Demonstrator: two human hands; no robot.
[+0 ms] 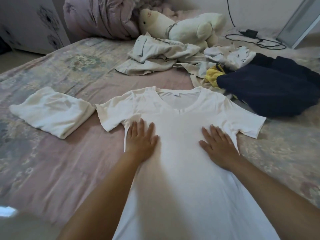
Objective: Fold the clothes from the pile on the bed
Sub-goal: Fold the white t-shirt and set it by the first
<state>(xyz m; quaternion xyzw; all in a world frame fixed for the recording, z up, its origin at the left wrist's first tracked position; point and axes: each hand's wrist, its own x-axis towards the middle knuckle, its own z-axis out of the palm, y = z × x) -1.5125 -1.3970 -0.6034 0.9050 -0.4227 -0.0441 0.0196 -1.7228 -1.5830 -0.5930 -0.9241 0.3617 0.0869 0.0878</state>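
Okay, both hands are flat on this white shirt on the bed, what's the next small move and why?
Probably fold one sleeve inward. The white short-sleeved T-shirt lies spread face up, both sleeves out, with the left hand and right hand pressing flat on its chest, so it looks smoothed. A folded white garment already lies to the left.

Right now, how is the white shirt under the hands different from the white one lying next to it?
The white T-shirt under the hands is spread flat, sleeves out, neckline showing; the folded white garment is a compact bundle. The left hand and right hand press flat on the T-shirt; nothing touches the folded garment. The T-shirt covers far more bed. Both are white and lie on the bedspread.
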